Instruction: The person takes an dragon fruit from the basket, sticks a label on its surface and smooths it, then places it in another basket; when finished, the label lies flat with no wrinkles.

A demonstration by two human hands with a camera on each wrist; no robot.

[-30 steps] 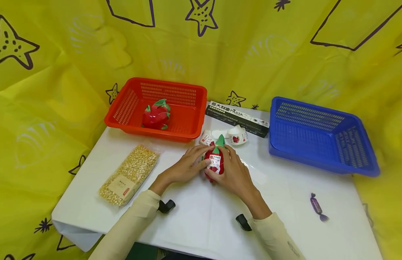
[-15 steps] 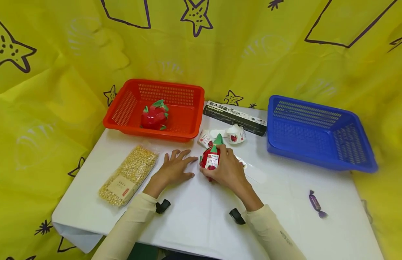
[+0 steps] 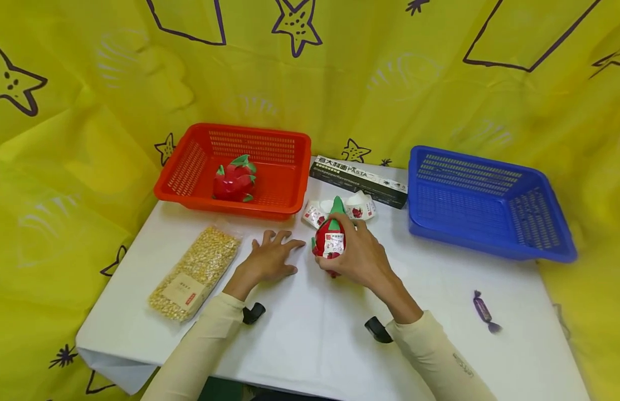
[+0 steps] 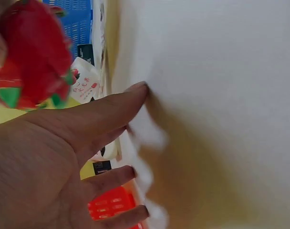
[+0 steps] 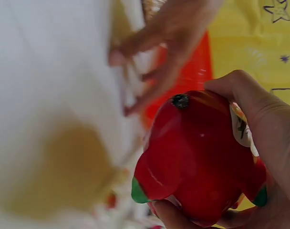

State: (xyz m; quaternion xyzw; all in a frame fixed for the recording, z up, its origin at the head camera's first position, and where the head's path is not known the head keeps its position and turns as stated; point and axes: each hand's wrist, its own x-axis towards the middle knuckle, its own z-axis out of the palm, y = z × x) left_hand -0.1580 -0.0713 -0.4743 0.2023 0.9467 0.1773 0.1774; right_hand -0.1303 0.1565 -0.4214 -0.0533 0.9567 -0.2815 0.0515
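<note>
The dragon fruit (image 3: 332, 243) is held over the table's (image 3: 299, 328) middle, gripped by the right hand (image 3: 364, 250). The left hand (image 3: 269, 259), fingers spread, touches the surface, holding nothing. Along the back edge stand a red basket (image 3: 229, 209), box (image 3: 360, 181) and blue basket (image 3: 490, 245). Corn (image 3: 194, 273) lies toward the left edge, candy (image 3: 483, 309) the right.

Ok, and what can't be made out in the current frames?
- Held dragon fruit: head view, its right side is hidden by the right hand.
- Label strip: head view, its middle is hidden behind that fruit's green tip.
- Candy: head view, wrapper print too small to read.
- Left hand: left wrist view, cut off by the left and bottom edges.
- Red basket: right wrist view, blurred and mostly behind the left hand.
</note>
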